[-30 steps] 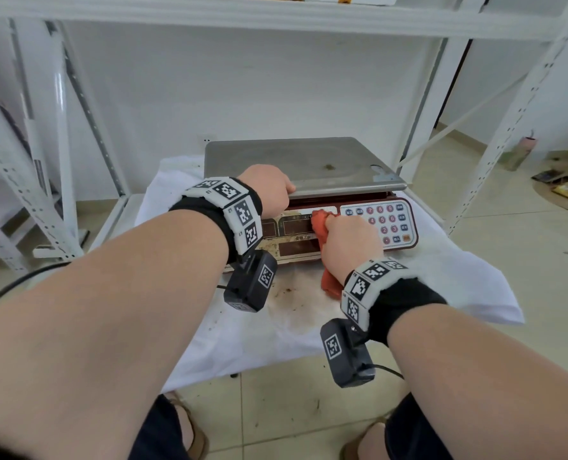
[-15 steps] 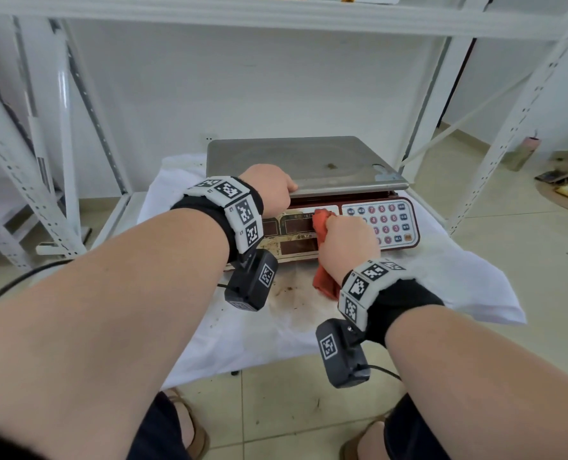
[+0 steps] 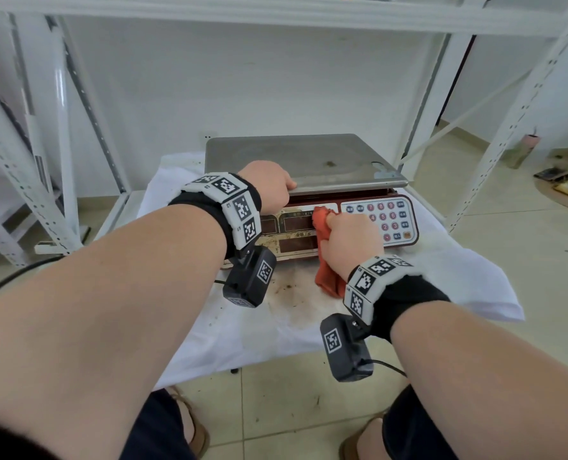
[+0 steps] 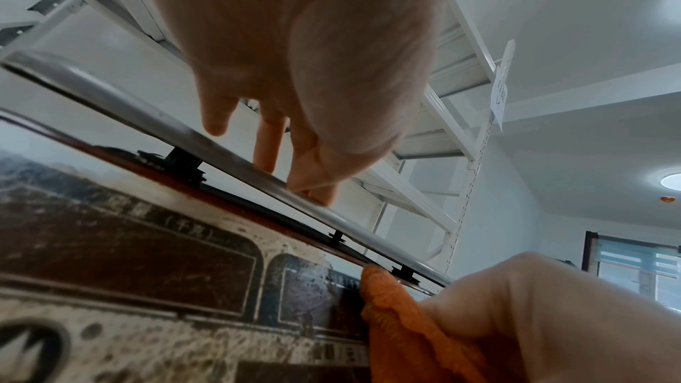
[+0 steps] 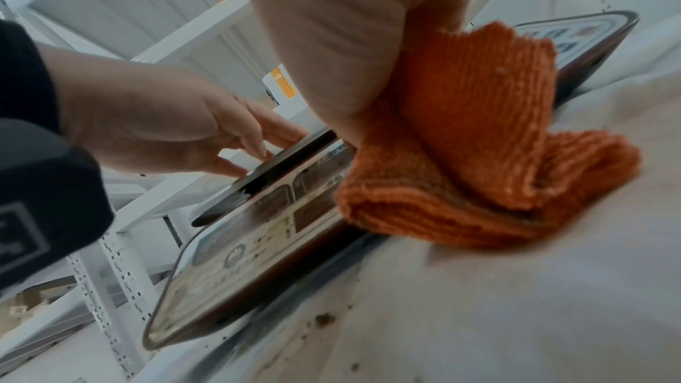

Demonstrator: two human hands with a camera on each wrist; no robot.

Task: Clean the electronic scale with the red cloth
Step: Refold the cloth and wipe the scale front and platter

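The electronic scale (image 3: 309, 157) has a steel platter, a dirty display panel (image 3: 295, 224) and a keypad (image 3: 395, 217). My left hand (image 3: 269, 184) rests on the platter's front edge, its fingers (image 5: 258, 139) fairly straight on the steel. My right hand (image 3: 352, 240) grips the bunched red cloth (image 3: 322, 217) and presses it on the display panel, just left of the keypad. The cloth's loose end (image 5: 479, 141) hangs down onto the sheet. In the left wrist view the cloth (image 4: 398, 316) touches the panel (image 4: 147, 258) under the platter's rim (image 4: 147, 115).
The scale stands on a white sheet (image 3: 441, 277) with a brown stained patch (image 3: 292, 300) in front of it. White shelf uprights (image 3: 60, 127) stand on both sides and a shelf board (image 3: 276, 14) runs overhead. Clutter (image 3: 567, 180) lies on the floor at far right.
My right hand has shifted the cloth only slightly on the display panel. The left hand has stayed on the platter's edge.
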